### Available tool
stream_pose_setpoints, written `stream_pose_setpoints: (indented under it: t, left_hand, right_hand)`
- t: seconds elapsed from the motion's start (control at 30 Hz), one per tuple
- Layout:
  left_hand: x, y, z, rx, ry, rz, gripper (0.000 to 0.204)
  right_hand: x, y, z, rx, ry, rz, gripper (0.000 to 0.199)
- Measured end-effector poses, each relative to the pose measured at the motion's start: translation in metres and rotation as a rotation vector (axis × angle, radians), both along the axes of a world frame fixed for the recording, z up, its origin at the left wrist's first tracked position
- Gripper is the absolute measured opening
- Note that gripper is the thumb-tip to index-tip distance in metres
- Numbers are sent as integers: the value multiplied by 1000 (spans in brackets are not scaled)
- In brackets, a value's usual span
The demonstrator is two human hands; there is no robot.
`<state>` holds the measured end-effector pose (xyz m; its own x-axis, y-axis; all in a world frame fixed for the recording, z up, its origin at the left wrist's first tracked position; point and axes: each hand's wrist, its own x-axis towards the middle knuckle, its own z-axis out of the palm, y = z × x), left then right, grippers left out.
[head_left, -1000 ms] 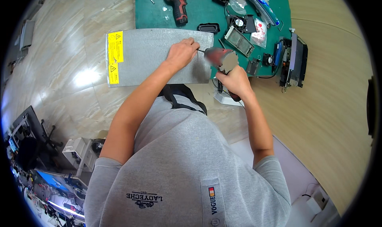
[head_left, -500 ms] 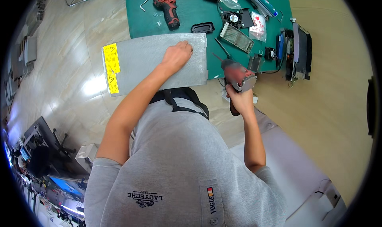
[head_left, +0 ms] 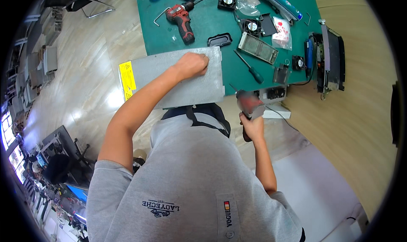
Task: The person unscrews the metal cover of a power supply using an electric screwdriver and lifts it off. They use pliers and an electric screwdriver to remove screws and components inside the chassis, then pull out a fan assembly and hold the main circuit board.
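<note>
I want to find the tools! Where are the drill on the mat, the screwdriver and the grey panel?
Drill [head_left: 182, 20], head view, red body.
Screwdriver [head_left: 255, 75], head view, dark handle.
Grey panel [head_left: 161, 70], head view, bare middle.

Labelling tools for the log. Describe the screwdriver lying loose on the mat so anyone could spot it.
Start at the green mat and find the grey metal panel under the left hand. Just right of the panel's far corner lies the screwdriver: thin shaft, dark handle, slanted, unlike the bulky red drill.

A grey short-sleeved shirt [head_left: 186, 187] is worn, with a small dark printed emblem on the chest and a narrow coloured tag beside a button placket. A black strap [head_left: 199, 115] is seen hanging at the neckline. Both forearms are left bare below the sleeves.
</note>
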<state>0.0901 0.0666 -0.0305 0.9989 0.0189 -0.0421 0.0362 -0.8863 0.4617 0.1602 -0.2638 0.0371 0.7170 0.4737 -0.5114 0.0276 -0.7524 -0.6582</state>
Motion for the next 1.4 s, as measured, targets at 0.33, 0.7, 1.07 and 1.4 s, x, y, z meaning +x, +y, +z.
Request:
stream_pose_setpoints:
  t: [0.33,0.7,1.07,1.4]
  left_hand:
    - [28,7,14,175,241,-168,13]
    - [29,3,23,20,248,10,21]
    - [3,201,-7,-617,-158,1080,21]
    - [46,323,-50,-1166,-339,1335,37]
  right_hand:
    - [26,4,-31,-175,-195,258,36]
    - [102,50,-126,2,-860,800,39]
    - [88,59,-86,-71,-653,565,64]
    - [-2,-15,-76,-125,-421,280,43]
